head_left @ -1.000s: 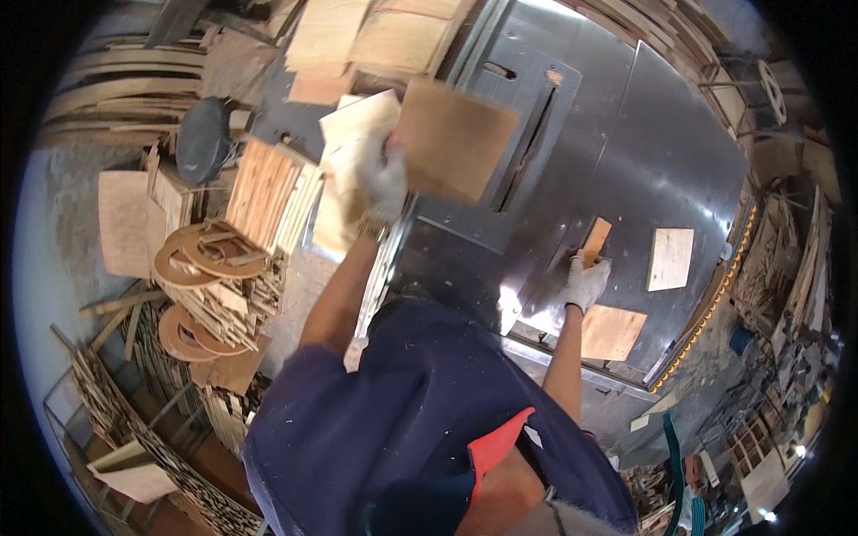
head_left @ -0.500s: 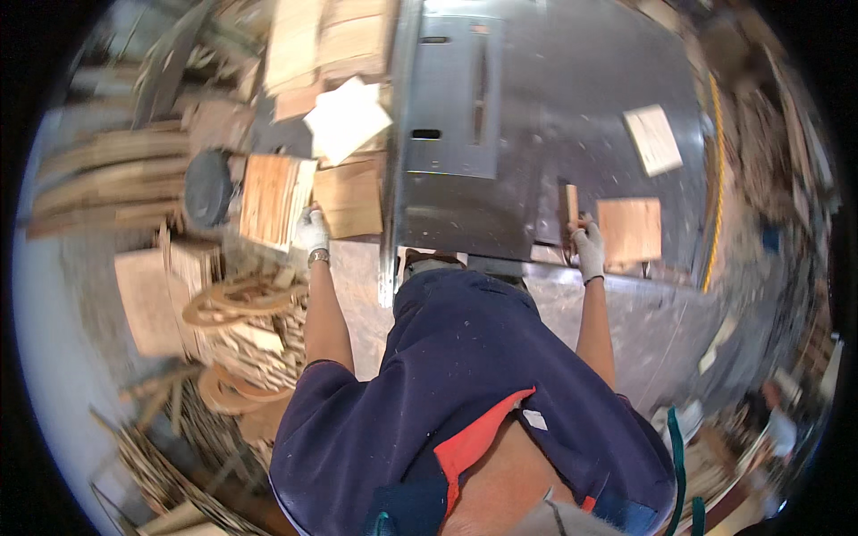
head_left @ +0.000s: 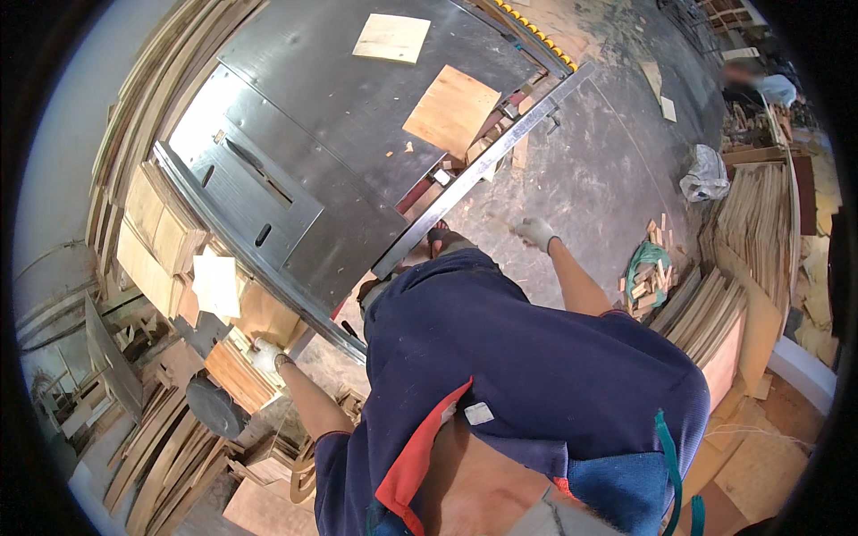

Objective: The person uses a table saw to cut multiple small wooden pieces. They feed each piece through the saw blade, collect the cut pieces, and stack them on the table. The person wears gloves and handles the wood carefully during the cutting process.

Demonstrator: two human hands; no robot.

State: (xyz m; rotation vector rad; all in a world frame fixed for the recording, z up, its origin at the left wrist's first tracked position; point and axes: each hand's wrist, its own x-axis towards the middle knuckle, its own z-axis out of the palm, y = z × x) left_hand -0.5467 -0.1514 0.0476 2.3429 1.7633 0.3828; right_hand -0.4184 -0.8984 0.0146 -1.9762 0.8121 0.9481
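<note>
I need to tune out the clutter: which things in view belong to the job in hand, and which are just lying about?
Job in hand, judging by the hands and boards:
left hand at the board stack
slotted metal table
orange-tan board and paler board on it

Lying about, it seems:
silvery sack
green bag with wood pieces
dark round disc

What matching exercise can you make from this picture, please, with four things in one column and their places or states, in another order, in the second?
Column 1
1. left hand
2. right hand
3. orange-tan square board
4. green bag

Column 2
A. flat on the metal table
B. with small wood pieces
C. in the air above the floor
D. at a stack of boards

Right pairs: 1-D, 2-C, 3-A, 4-B
</note>
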